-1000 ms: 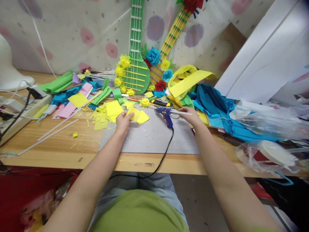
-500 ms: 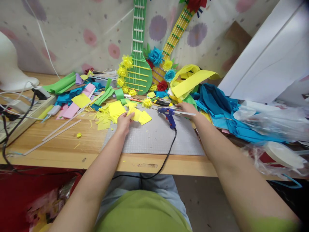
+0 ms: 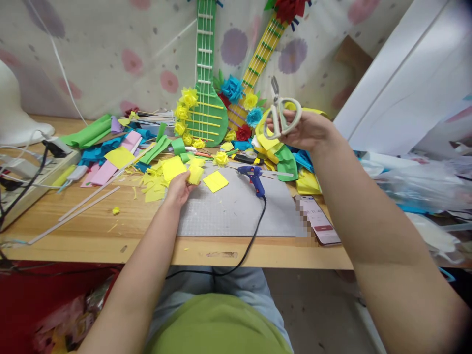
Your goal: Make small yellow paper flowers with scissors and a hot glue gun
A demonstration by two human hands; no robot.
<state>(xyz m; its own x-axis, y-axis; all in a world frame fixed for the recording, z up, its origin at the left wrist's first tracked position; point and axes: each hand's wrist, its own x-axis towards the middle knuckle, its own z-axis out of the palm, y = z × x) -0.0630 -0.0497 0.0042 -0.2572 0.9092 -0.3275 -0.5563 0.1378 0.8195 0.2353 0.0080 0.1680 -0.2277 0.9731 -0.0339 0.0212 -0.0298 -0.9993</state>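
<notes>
Up at one o'clock, the right hand (image 3: 309, 130) grips white scissors (image 3: 280, 115), blades pointing up. Over at eleven o'clock, the left hand (image 3: 177, 189) pinches a yellow paper square (image 3: 194, 173) by the grey mat (image 3: 236, 211).

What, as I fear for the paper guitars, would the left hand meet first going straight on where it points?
The left hand likely meets the loose yellow paper scraps beyond the yellow square it holds, before the green guitar; depth unclear.
</notes>
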